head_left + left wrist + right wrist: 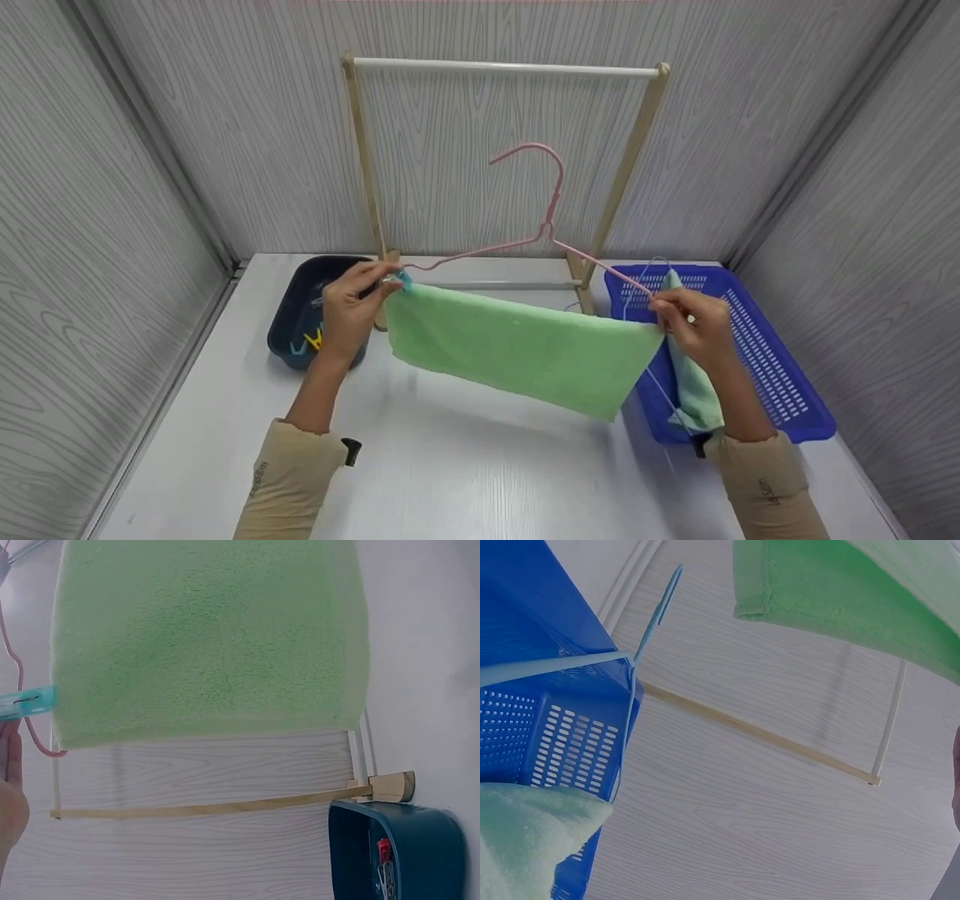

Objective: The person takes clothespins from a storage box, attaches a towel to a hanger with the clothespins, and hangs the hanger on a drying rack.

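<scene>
A light green towel (pixel 525 352) hangs in front of me, its upper edge running along the lower part of a pink wire hanger (pixel 487 248). At the towel's upper left corner sits a light blue clothespin (pixel 31 702), which my left hand (pixel 349 309) pinches by its outer end. My right hand (pixel 699 324) pinches the opposite upper corner of the towel together with the hanger's right end. The hanger's hook points up and opens to the left. Towel and hanger slope down toward the right. In the right wrist view only a sliver of hand shows at the right edge.
Behind stands a wooden rack (pixel 636 150) with a white top bar (pixel 502 67). On the left, a dark blue tub (pixel 289 319) contains several clothespins (pixel 315 339). To the right, a blue perforated basket (pixel 776 360) holds another green towel (pixel 694 386) and a light blue hanger (pixel 562 666).
</scene>
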Motion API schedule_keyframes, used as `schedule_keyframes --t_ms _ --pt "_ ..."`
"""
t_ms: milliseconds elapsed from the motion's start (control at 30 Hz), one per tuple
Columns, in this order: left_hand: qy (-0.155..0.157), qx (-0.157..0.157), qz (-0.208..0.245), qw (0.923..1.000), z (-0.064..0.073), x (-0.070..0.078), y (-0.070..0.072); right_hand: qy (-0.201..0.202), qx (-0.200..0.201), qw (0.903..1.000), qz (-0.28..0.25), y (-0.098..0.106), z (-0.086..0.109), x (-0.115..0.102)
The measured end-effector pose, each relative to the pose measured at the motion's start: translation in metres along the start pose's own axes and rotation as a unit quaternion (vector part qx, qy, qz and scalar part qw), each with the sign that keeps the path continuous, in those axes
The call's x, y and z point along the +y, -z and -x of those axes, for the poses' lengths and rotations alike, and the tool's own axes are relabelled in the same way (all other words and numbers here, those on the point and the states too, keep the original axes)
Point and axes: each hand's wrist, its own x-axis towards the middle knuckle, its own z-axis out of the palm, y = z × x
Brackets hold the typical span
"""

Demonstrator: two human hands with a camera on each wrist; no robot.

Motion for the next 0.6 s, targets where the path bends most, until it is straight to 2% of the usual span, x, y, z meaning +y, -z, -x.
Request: schedule_keyframes --t_ms 200,433,600 --pt "-0.022 0.005 -0.001 0.9997 0.006 -0.023 -0.001 0.010 0.012 0.9999 -0.002 -0.003 -0.003 -0.004" --pt "-0.058 0.007 0.007 0.9983 0.006 -0.028 -0.002 0.034 0.029 0.9989 -0.012 -0.005 -0.004 -0.006" --pt "-0.064 -0.004 -0.017 0.9978 0.008 -0.031 -0.003 0.028 0.024 0.9992 -0.016 -0.004 -0.001 -0.003"
